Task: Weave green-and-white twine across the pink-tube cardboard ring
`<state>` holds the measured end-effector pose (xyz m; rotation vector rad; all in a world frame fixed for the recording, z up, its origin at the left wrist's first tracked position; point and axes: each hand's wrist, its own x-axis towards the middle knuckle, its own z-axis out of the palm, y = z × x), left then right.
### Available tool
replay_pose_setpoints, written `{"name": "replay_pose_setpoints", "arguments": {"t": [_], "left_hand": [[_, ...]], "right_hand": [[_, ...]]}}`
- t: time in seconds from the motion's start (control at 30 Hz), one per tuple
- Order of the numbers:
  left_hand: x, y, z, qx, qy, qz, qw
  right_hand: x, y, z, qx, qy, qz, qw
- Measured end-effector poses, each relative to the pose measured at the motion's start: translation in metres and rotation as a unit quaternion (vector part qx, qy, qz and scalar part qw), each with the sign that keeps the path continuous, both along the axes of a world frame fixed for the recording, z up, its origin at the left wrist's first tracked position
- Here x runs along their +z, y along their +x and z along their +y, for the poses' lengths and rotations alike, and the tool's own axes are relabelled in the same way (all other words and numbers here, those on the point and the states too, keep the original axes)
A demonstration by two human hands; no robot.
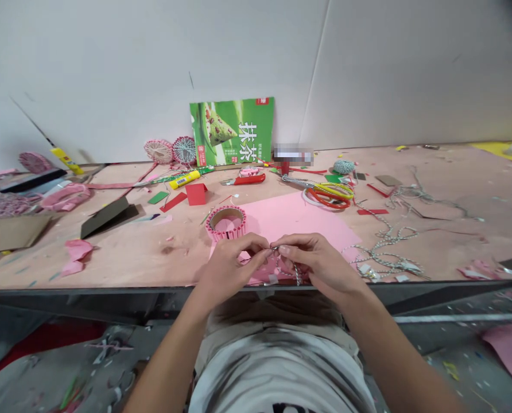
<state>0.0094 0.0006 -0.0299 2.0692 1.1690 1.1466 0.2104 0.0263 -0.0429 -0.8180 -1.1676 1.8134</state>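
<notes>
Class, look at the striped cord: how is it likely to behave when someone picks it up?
The cord is probably floppy, since its loose lengths lie in curves and loops to the right of the right hand. It is likely light, as it looks thin beside that hand. It may well tangle when lifted, because several loops overlap.

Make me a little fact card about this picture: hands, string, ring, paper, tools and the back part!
Left grip: pinching striped string
Right grip: pinching the same string, fingertips near the left's
String: dark-and-white twist, part hanging below right grip
Pink ring: beyond left grip
Pink paper: flat on table
Tools: yellow glue stick, red cutter
Back: green packet against white wall
</notes>
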Motion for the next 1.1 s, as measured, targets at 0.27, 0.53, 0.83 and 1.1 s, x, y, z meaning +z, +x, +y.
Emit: {"name": "replay_pose_setpoints", "arguments": {"t": [0.27, 0.53, 0.83, 1.1], "left_hand": [[-0.003, 0.001, 0.002, 0.014, 0.047, 0.017, 0.999], [-0.005, 0.003, 0.004, 0.030, 0.138, 0.066, 0.988], [-0.010, 0.003, 0.007, 0.064, 0.315, 0.186, 0.928], [-0.011, 0.006, 0.002, 0.084, 0.359, 0.251, 0.895]], "right_hand": [[0.000, 0.000, 0.001, 0.000, 0.040, 0.001, 0.999], [-0.005, 0.001, 0.001, -0.006, 0.030, -0.022, 0.999], [-0.009, -0.002, 0.001, -0.030, 0.102, -0.045, 0.993], [-0.013, -0.004, 0.000, -0.080, 0.206, -0.116, 0.968]]}}
